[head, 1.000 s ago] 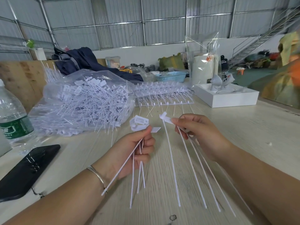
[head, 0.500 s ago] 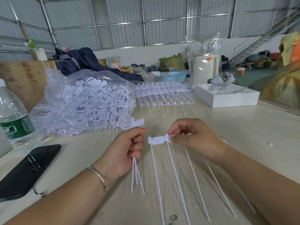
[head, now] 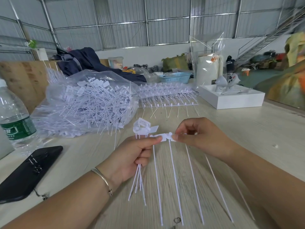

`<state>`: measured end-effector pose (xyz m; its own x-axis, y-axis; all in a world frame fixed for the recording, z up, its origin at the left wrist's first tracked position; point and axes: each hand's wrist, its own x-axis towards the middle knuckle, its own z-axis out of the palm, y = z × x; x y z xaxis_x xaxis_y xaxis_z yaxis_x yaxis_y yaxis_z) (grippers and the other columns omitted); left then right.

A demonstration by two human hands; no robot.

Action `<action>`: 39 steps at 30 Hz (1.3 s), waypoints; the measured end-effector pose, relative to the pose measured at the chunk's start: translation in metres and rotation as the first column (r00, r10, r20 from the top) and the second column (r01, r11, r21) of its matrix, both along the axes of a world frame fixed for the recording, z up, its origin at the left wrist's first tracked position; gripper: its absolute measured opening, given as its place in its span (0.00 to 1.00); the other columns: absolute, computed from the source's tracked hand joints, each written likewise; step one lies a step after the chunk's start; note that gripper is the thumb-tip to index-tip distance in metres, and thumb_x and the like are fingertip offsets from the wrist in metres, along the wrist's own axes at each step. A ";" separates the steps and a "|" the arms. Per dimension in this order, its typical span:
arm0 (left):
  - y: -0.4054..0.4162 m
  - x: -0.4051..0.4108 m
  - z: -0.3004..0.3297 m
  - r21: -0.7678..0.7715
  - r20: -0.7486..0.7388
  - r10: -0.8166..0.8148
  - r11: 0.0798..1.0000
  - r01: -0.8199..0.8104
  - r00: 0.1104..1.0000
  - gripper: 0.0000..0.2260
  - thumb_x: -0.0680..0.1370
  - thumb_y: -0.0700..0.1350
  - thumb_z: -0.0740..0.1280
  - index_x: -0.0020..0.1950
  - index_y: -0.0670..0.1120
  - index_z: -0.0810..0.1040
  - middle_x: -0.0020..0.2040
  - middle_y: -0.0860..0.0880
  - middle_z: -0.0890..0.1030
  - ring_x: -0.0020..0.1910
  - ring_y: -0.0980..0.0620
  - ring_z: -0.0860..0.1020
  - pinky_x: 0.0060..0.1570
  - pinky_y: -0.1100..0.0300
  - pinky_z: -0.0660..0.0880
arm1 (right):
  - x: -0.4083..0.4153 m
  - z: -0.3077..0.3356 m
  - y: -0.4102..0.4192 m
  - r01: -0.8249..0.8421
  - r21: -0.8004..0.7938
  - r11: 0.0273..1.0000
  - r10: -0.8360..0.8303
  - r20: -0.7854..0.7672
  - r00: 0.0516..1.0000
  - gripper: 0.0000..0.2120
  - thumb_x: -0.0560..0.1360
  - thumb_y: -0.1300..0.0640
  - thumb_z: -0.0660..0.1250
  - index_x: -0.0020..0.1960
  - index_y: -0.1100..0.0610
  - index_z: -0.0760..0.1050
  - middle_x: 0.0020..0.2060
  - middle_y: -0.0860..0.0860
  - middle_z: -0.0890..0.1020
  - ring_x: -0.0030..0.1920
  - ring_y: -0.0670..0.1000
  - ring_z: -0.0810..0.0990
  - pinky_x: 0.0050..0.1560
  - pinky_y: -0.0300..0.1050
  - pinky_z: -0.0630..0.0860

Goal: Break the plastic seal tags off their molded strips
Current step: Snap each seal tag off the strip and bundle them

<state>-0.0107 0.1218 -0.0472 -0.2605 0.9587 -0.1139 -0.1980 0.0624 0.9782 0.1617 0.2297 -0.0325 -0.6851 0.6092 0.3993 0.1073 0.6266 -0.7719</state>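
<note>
The strip [head: 171,139] is partly hidden behind fingers; left hand [head: 132,156] and right hand [head: 198,138] pinch it, left also gripping loose tags [head: 142,128].

Left hand [head: 130,154] and right hand [head: 198,138] pinch a molded strip [head: 165,138]; loose tags [head: 142,128] bunch in the left.

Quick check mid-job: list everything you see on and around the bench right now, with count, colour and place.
Molded strip: one, white, pinched between both hands.
Loose tags: a few, white, in left hand.
Bag of tags: one, clear, left of centre.
Stacked strips: pile, white, behind hands.
Water bottle: one, clear, far left.
Phone: one, black, near left.
Box: one, white, right rear.
Basket: one, blue, rear.
Table: light wood.
Left hand; right hand.
</note>
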 end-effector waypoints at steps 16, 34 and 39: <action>-0.005 0.001 0.001 0.054 0.121 -0.232 0.972 0.227 0.965 0.10 0.66 0.47 0.75 0.32 0.51 0.75 0.29 0.54 0.55 0.21 0.61 0.55 0.17 0.70 0.53 | 0.001 0.003 -0.004 -0.313 -0.356 0.881 0.276 -0.151 0.949 0.08 0.70 0.57 0.71 0.38 0.60 0.75 0.25 0.47 0.74 0.24 0.41 0.68 0.27 0.28 0.64; -0.003 0.009 -0.002 0.022 0.071 -0.374 0.927 0.374 0.925 0.23 0.70 0.63 0.68 0.50 0.45 0.77 0.27 0.55 0.59 0.21 0.62 0.55 0.17 0.70 0.52 | -0.012 0.003 -0.021 -0.412 -0.407 0.815 0.288 -0.334 0.898 0.12 0.68 0.55 0.70 0.42 0.64 0.75 0.31 0.52 0.81 0.32 0.48 0.76 0.37 0.37 0.71; -0.003 0.004 0.005 0.056 0.213 -0.378 0.925 0.375 0.901 0.13 0.68 0.57 0.72 0.37 0.47 0.81 0.25 0.55 0.60 0.19 0.61 0.57 0.16 0.69 0.52 | -0.010 0.001 -0.019 -0.311 -0.358 0.880 0.211 -0.291 0.933 0.09 0.71 0.58 0.70 0.40 0.64 0.74 0.27 0.52 0.76 0.24 0.41 0.69 0.26 0.27 0.64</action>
<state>-0.0069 0.1187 -0.0427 0.1500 0.9822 -0.1134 -0.3687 0.1620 0.9153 0.1513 0.2107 -0.0311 -0.7563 0.5617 0.3355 -0.2343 0.2463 -0.9405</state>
